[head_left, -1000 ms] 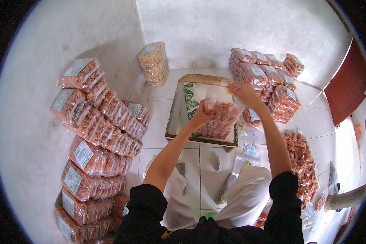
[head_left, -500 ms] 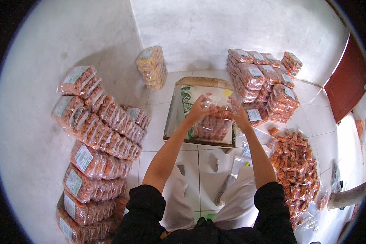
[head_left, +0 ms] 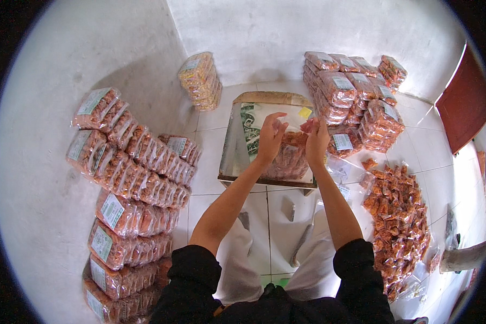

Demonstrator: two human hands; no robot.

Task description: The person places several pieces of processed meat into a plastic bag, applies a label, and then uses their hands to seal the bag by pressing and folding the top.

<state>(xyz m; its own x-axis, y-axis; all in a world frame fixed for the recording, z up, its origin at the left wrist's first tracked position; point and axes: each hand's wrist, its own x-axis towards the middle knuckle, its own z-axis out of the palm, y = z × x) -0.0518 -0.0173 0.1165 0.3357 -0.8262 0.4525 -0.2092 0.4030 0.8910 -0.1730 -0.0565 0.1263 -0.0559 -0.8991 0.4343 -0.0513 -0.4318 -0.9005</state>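
Head view: both hands, left (head_left: 270, 137) and right (head_left: 317, 141), are raised together over the cardboard sheet (head_left: 243, 135) on the floor, fingers curled around the mouth of a clear bag of orange snacks (head_left: 289, 159), seemingly gathering it shut. Filled packs (head_left: 129, 167) are stacked beside the wall, within reach.

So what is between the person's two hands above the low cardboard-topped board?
In the head view, a clear bag of orange snacks lies between the left hand and right hand.
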